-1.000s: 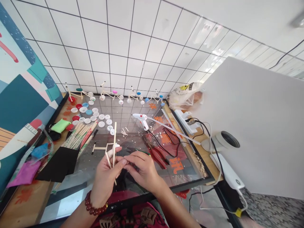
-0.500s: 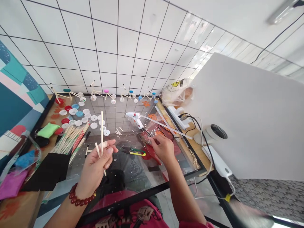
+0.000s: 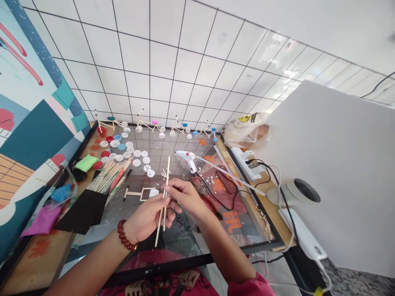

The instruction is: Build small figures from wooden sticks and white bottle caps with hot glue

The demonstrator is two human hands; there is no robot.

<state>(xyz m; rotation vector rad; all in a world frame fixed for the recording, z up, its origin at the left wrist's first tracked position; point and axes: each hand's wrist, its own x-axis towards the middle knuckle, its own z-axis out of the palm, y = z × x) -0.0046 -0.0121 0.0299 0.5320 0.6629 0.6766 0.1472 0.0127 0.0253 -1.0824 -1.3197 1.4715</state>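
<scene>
Over the glass tabletop, two thin wooden sticks (image 3: pixel 159 231) cross my hands, side by side and slanting upward. My left hand (image 3: pixel 154 214), with a red bead bracelet (image 3: pixel 125 236) at the wrist, is closed around them. My right hand (image 3: pixel 184 196) meets it from the right, its thumb and fingers pinching a stick near the middle. Just left of the hands lies a small stick frame (image 3: pixel 135 193) with a white piece at its end. A white glue gun (image 3: pixel 188 160) rests beyond them. Short cut stick pieces (image 3: pixel 163 174) lie behind the stick tops.
Bottle caps (image 3: pixel 127 155) and a bundle of sticks (image 3: pixel 109 176) lie on the left, near black sheets (image 3: pixel 83 211). Stick figures with caps (image 3: pixel 154 128) line the back edge. On the right stand a power strip (image 3: pixel 247 164), cables and a plastic bag (image 3: pixel 247 129).
My right hand has come left from beside the snips to the sticks and now pinches one. The left hand has moved right and lowered the sticks. The view has shifted left.
</scene>
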